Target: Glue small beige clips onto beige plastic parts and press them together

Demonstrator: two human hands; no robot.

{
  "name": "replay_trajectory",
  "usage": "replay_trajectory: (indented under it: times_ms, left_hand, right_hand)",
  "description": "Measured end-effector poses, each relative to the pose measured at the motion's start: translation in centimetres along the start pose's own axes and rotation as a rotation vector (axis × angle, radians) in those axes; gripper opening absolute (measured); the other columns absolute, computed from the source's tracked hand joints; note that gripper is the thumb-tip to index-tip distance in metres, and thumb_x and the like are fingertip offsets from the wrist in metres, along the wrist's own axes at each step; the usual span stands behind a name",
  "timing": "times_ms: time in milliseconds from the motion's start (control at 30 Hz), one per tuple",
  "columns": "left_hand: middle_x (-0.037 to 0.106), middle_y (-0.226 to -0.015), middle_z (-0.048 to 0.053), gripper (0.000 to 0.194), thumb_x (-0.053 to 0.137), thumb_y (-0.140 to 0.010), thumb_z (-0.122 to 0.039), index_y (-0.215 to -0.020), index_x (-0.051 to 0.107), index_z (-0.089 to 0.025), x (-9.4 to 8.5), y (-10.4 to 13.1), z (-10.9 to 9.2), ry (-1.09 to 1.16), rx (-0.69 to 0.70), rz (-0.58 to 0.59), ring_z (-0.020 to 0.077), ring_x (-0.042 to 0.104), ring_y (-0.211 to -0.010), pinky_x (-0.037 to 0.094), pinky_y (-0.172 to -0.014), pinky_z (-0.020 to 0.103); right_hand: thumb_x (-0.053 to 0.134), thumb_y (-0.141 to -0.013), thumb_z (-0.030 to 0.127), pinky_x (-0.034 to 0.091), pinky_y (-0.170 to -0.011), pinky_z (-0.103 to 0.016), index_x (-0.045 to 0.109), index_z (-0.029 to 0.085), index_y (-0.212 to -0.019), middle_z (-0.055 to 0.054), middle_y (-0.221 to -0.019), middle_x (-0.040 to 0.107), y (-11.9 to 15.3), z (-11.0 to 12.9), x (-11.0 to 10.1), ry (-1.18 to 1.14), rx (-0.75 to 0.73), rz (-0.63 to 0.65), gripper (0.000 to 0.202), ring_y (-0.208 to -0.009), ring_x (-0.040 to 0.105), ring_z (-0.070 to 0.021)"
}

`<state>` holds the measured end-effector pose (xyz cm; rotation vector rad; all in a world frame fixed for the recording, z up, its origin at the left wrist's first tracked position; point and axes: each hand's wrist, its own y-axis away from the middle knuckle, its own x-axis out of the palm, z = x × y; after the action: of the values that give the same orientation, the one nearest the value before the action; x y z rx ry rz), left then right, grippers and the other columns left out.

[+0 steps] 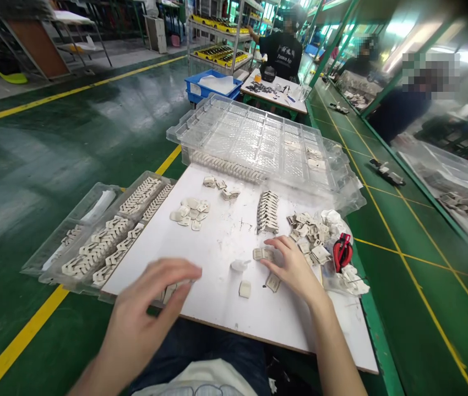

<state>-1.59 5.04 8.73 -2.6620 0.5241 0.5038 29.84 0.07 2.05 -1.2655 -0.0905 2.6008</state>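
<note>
Over the white bench (217,236), the right hand (286,258) has thumb and fingers bent about a small beige piece (261,254), though whether they pinch it I cannot tell. Nearer the bench's left front edge, the left hand (151,308) curves thumb toward forefinger, blurred, its grip unclear. Beyond the right hand stands a neat row of beige parts (267,213), with a loose heap (310,234) to its right.

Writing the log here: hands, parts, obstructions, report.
Right hand at small beige rectangular piece; left hand raised; both grips unclear. Small white object between them.
</note>
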Motion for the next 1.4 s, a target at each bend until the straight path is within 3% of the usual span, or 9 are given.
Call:
replay_trajectory:
  times_ms: [100, 167, 300, 433, 800, 1000, 1200, 1300, 1400]
  left_hand:
    - [0.076, -0.092, 0.003, 0.020, 0.056, -0.097, -0.028, -0.090, 0.075, -0.028, 1.9, 5.1, 0.5, 0.262, -0.251, 0.023, 0.0209, 0.069, -0.093, 0.049, -0.086, 0.029]
    - [0.074, -0.087, 0.005, 0.025, 0.057, -0.098, -0.038, -0.089, 0.076, -0.025, 4.1, 6.7, 0.7, 0.484, -0.387, 0.192, 0.0207, 0.069, -0.085, 0.049, -0.078, 0.030]
    - [0.074, -0.086, 0.009, 0.050, 0.057, -0.092, -0.062, -0.093, 0.080, -0.018, 8.4, 7.3, 0.8, 0.964, -0.762, 0.464, 0.0201, 0.066, -0.079, 0.045, -0.070, 0.029]
    - [0.069, -0.076, 0.006, 0.059, 0.065, -0.082, -0.069, -0.088, 0.079, -0.012, 10.2, 7.5, 0.8, 1.189, -0.945, 0.480, 0.0179, 0.061, -0.077, 0.043, -0.072, 0.027]
    - [0.066, -0.081, 0.004, 0.034, 0.086, -0.073, -0.044, -0.091, 0.079, -0.016, 8.6, 7.9, 1.6, 1.451, -1.009, 0.340, 0.0158, 0.057, -0.080, 0.043, -0.081, 0.027]
    - [0.062, -0.099, 0.007, 0.048, 0.089, -0.069, -0.039, -0.111, 0.079, -0.019, 7.6, 7.2, 2.8, 1.463, -1.003, 0.205, 0.0174, 0.051, -0.093, 0.043, -0.085, 0.028]
    - [0.056, -0.095, 0.007, 0.040, 0.082, -0.077, -0.045, -0.104, 0.080, -0.016, 8.0, 6.0, 2.8, 1.511, -0.891, 0.181, 0.0164, 0.046, -0.084, 0.040, -0.076, 0.029]
    - [0.054, -0.089, 0.006, 0.043, 0.083, -0.077, -0.044, -0.108, 0.079, -0.015, 8.5, 5.8, 3.0, 1.538, -0.876, 0.207, 0.0151, 0.046, -0.080, 0.039, -0.076, 0.029]
    - [0.055, -0.091, 0.004, 0.045, 0.083, -0.078, -0.036, -0.120, 0.075, -0.021, 9.2, 5.5, 3.4, 1.541, -0.903, 0.199, 0.0147, 0.047, -0.080, 0.038, -0.075, 0.030]
  right_hand:
    - [0.068, -0.087, 0.029, 0.051, -0.091, -0.045, 0.070, 0.024, -0.109, -0.008, -0.103, 0.068, 1.2, 0.3, -0.1, 0.018, -0.005, 0.045, 0.023, -0.101, 0.063, -0.0284]
    - [0.066, -0.091, 0.030, 0.053, -0.088, -0.042, 0.068, 0.025, -0.114, -0.008, -0.105, 0.068, 2.8, 1.1, -0.9, 0.000, 0.000, 0.009, 0.024, -0.099, 0.064, -0.0264]
    - [0.066, -0.093, 0.027, 0.057, -0.085, -0.032, 0.061, 0.030, -0.120, -0.006, -0.109, 0.068, 7.2, 4.8, -2.2, -0.231, -0.109, 0.005, 0.028, -0.103, 0.066, -0.0209]
    - [0.060, -0.093, 0.014, 0.060, -0.085, -0.025, 0.062, 0.027, -0.116, -0.008, -0.110, 0.066, 10.6, 8.3, -1.2, -0.226, -0.258, 0.195, 0.026, -0.104, 0.069, -0.0176]
    - [0.066, -0.091, 0.018, 0.060, -0.096, -0.034, 0.059, 0.029, -0.132, -0.010, -0.123, 0.065, 10.2, 9.2, 0.0, -0.190, -0.273, 0.356, 0.043, -0.121, 0.064, -0.0236]
    - [0.070, -0.089, 0.036, 0.054, -0.067, -0.031, 0.063, 0.025, -0.117, 0.000, -0.084, 0.056, 6.6, 6.5, 2.9, -0.185, 0.075, -0.190, 0.031, -0.070, 0.057, -0.0157]
    - [0.067, -0.088, 0.039, 0.049, -0.071, -0.032, 0.061, 0.022, -0.075, -0.001, -0.081, 0.050, 4.0, 6.1, 5.3, -0.214, 0.131, -0.227, 0.023, -0.075, 0.054, -0.0169]
    - [0.067, -0.087, 0.047, 0.051, -0.077, -0.036, 0.059, 0.023, -0.091, -0.007, -0.099, 0.060, 4.8, 5.8, 4.1, -0.526, 0.159, -0.356, 0.026, -0.091, 0.062, -0.0225]
    - [0.067, -0.087, 0.050, 0.049, -0.063, -0.032, 0.055, 0.026, -0.099, -0.004, -0.089, 0.063, 5.7, 5.0, 2.7, -0.803, 0.207, -0.384, 0.029, -0.073, 0.061, -0.0187]
